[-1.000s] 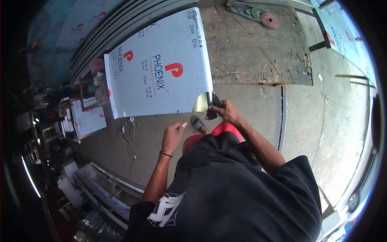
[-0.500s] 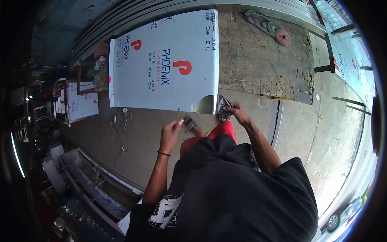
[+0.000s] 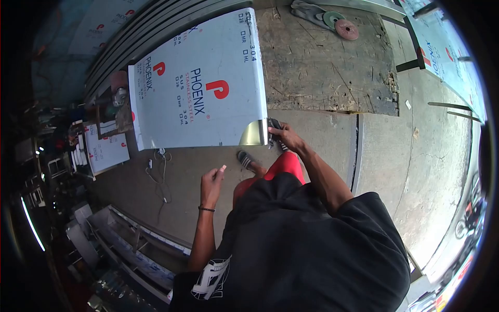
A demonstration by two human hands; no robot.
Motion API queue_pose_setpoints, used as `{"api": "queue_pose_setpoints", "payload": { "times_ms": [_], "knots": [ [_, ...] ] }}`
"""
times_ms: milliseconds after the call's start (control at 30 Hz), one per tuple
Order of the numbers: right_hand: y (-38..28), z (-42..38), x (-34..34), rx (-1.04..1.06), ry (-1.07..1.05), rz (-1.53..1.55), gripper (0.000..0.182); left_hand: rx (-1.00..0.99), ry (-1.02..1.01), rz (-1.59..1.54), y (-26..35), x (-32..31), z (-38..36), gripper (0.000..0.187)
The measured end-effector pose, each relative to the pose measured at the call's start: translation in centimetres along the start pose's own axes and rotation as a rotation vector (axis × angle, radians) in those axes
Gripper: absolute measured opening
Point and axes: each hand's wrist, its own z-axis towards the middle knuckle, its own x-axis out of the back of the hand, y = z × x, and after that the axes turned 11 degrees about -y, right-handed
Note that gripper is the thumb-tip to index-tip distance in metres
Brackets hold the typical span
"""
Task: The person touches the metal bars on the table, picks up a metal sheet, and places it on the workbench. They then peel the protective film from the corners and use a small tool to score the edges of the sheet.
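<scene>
A large sheet-metal panel [image 3: 176,104] with white printed film lies on the wooden bench [image 3: 322,73]. Its near right corner shows bare shiny metal [image 3: 253,133]. My right hand [image 3: 289,139] is closed at that corner's edge, holding a dark cloth-like item [image 3: 274,126] that its fingers partly hide. Over the floor, left of my legs, my left hand [image 3: 212,183] is raised with its fingers pinched on a small pale piece [image 3: 223,168]. It touches neither panel nor bench.
Abrasive discs [image 3: 346,29] lie at the bench's far side, beside a grey glove-like item [image 3: 307,11]. An angle grinder [image 3: 119,95] is left of the panel. Cables [image 3: 163,171] run over the floor. A metal frame [image 3: 140,244] stands at lower left.
The view has shifted, so the panel and bench appear further left. My left hand has moved lower, away from the panel. My right hand remains at the corner, now covering more of the dark item.
</scene>
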Motion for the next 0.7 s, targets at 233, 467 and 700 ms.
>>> {"api": "queue_pose_setpoints", "payload": {
  "times_ms": [233,467,700],
  "knots": [
    [-0.3,2.1,-1.2,0.213,-0.057,0.356,0.021,0.121,0.012,-0.171,-0.7,0.1,-0.5,0.039],
    [1.3,3.0,-2.5,0.180,0.250,-0.019,0.032,-0.043,-0.009,-0.185,1.0,-3.7,2.6,0.039],
    [7.4,2.3,-0.9,0.059,0.385,-0.414,0.033,0.030,-0.109,-0.528,4.4,-7.5,4.6,0.031]
  ]
}}
